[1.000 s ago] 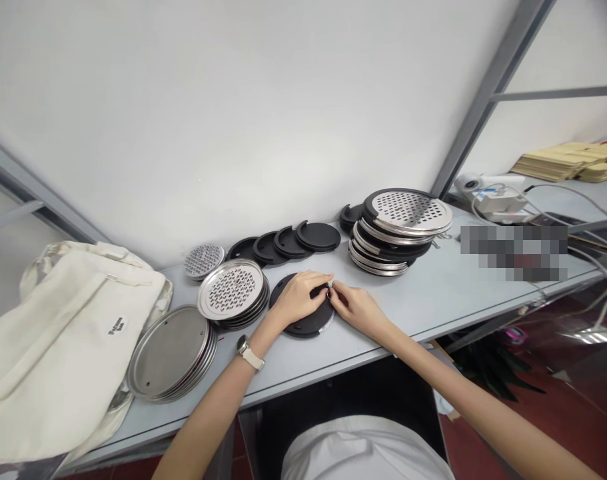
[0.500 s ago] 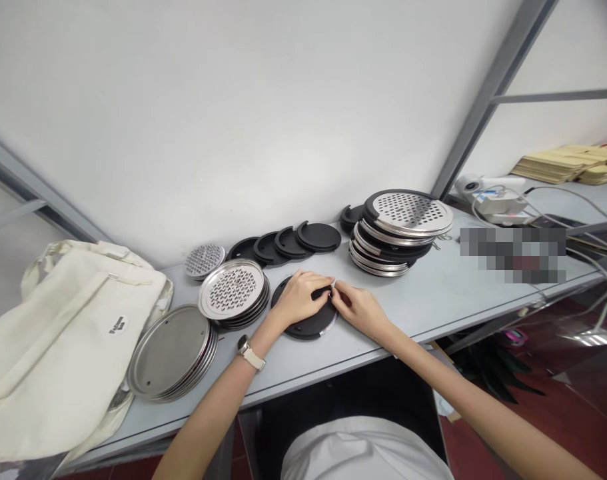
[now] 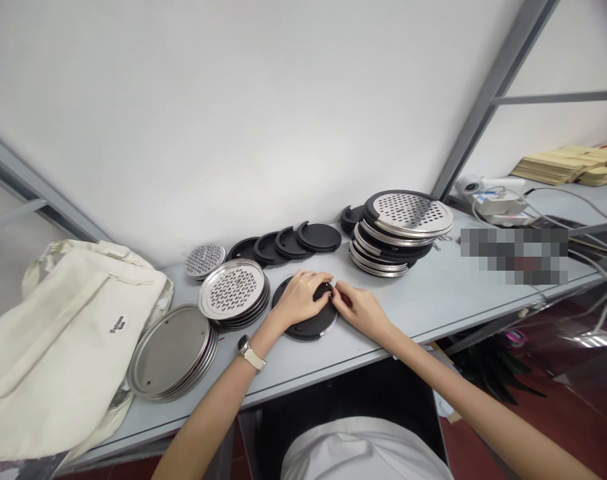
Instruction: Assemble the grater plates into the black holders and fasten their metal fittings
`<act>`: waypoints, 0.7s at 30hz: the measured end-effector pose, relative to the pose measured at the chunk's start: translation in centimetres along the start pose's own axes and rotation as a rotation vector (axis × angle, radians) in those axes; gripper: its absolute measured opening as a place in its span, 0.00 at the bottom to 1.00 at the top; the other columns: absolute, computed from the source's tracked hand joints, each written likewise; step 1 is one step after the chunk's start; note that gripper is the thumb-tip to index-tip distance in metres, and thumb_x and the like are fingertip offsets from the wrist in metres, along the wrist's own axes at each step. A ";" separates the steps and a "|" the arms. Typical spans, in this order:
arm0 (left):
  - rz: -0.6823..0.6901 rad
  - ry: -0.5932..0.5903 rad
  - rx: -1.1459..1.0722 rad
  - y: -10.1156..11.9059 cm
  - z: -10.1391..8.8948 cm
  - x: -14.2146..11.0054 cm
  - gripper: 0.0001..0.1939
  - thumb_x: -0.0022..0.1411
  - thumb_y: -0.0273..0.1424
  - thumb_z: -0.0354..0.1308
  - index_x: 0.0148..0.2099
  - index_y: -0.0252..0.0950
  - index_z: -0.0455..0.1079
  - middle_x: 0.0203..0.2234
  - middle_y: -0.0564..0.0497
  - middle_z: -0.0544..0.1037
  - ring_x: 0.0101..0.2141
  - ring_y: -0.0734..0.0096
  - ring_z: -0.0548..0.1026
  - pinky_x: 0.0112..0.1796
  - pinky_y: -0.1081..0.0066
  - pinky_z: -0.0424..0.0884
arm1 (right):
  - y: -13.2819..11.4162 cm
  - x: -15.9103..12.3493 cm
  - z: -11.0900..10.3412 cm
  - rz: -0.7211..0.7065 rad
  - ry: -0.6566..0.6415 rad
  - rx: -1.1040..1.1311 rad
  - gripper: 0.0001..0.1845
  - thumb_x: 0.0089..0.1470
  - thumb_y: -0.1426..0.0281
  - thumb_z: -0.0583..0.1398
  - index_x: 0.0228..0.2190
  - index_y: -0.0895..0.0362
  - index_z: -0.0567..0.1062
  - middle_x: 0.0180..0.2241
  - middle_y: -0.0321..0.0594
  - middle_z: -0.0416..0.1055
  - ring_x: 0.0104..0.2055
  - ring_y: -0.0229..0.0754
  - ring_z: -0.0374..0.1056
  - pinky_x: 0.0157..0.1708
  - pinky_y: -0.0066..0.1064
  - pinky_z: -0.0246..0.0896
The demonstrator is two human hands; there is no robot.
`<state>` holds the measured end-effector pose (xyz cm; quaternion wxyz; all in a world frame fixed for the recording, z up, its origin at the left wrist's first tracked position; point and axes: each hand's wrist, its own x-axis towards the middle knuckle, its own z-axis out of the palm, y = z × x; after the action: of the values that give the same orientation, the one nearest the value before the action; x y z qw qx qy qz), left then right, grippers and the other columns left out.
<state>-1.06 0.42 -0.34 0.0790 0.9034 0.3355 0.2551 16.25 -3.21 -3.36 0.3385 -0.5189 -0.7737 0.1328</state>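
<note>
A round black disc (image 3: 308, 329) with a shiny metal strip at its right edge lies flat on the table in front of me. My left hand (image 3: 303, 297) rests over it, fingers curled, with thumb and index finger gripping near the right edge. My right hand (image 3: 354, 305) pinches at that same edge, its fingertips almost touching the left ones. Something small and shiny shows between the fingertips, too small to make out. Left of the disc is a stack of round metal grater plates (image 3: 233, 290). Behind it, several black round holders (image 3: 319, 237) overlap in a row.
Plain metal discs (image 3: 176, 347) are stacked at front left, beside a cream canvas bag (image 3: 78, 333). A smaller grater plate (image 3: 204, 260) lies behind. Graters in black holders (image 3: 408, 212) form a tall pile at right. Cables and a white device (image 3: 498, 203) lie farther right.
Both hands stay at the disc's right edge with hardly any movement. A small pale bit that showed between the fingertips is less visible now.
</note>
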 end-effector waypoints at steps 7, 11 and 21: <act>0.004 0.011 -0.011 0.2 -0.2 0.0 0.08 0.60 0.27 0.53 0.43 0.37 0.65 0.40 0.47 0.73 0.44 0.62 0.69 0.47 0.61 0.62 | -0.2 0.0 -0.1 0.005 -0.008 -0.004 0.12 0.60 0.66 0.49 0.26 0.54 0.65 0.20 0.33 0.66 0.19 0.34 0.59 0.22 0.25 0.49; 0.003 0.010 -0.012 0.1 -0.2 0.0 0.06 0.60 0.28 0.54 0.42 0.37 0.66 0.38 0.48 0.73 0.43 0.62 0.69 0.47 0.62 0.62 | -0.1 0.0 0.0 0.005 -0.004 -0.009 0.12 0.60 0.66 0.49 0.27 0.54 0.65 0.20 0.33 0.66 0.19 0.35 0.59 0.23 0.25 0.49; 0.016 0.014 -0.107 -0.2 -0.1 0.1 0.07 0.60 0.25 0.54 0.42 0.37 0.66 0.38 0.50 0.75 0.43 0.63 0.71 0.48 0.62 0.61 | 0.0 0.0 0.0 0.010 -0.016 0.002 0.10 0.59 0.66 0.49 0.27 0.54 0.64 0.19 0.32 0.63 0.19 0.35 0.58 0.23 0.25 0.48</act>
<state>-1.17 0.59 -0.30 0.1228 0.8987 0.3148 0.2796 16.28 -3.20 -3.37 0.3320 -0.5214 -0.7736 0.1396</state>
